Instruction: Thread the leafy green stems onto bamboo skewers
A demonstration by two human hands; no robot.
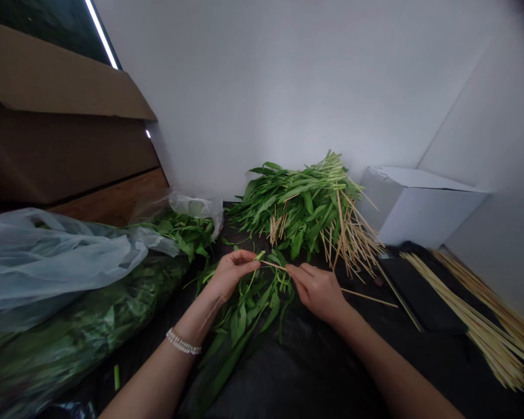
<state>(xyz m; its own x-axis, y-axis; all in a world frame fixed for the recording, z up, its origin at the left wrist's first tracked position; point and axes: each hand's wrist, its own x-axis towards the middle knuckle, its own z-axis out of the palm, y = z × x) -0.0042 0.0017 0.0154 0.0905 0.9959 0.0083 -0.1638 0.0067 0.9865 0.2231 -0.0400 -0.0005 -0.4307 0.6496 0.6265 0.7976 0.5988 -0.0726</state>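
Between the thumb and fingers of my left hand (236, 269) is the cut end of a leafy green stem (259, 256). My right hand (317, 286) is closed round a thin wooden skewer (369, 297). One end of that skewer meets the stem at my left fingertips, and its other end sticks out to the right behind my right hand. Whether its tip has gone into the stem is too small to tell. Long green leaves (244, 317) hang and lie below both hands on the black surface (314, 372).
Behind my hands lies a pile of leafy greens with skewers (301, 201). Bundles of bare skewers (475, 323) and a dark flat object (423, 291) lie right, before a white box (428, 203). Plastic bags of greens (91, 320) and a cardboard box (65, 139) stand left.
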